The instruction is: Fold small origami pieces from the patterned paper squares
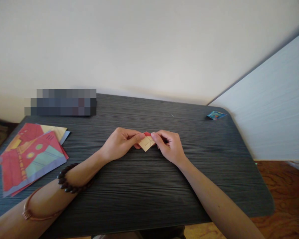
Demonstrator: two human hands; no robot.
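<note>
**Two Hands, One Small Fold of Paper**

Closest to me are the person's bare forearms, coming in from the bottom edge over the dark, ribbed table [144, 199]. The left one wears a dark bead bracelet [69, 181] and, further up the arm, a thin copper-coloured bangle [33, 212]. Both arms angle inward and meet near the middle of the tabletop.

There, the left hand [121, 142] and the right hand [170, 146] are closed on a small folded paper piece [146, 142], tan on its facing side with a sliver of red showing at the top. It sits directly between the two hands, pinched from either side: the left thumb and fingertips hold its left corner, the right fingertips hold its right corner. The piece reads as a small diamond, one point aimed down toward the person and its wider span running left to right, from one hand to the other. It is low over the table; I cannot tell whether the bottom point touches the surface. Neither hand is nearer than the other; both are on it, evenly.

Well off to the left lies a stack of printed paper sheets [32, 159], red, teal and yellow, fanned slightly. At the far right corner of the table, well apart from the hands, rests a small blue folded paper shape [216, 115]. Along the back edge on the left is a blurred-out dark object [62, 102] I cannot make out.
</note>
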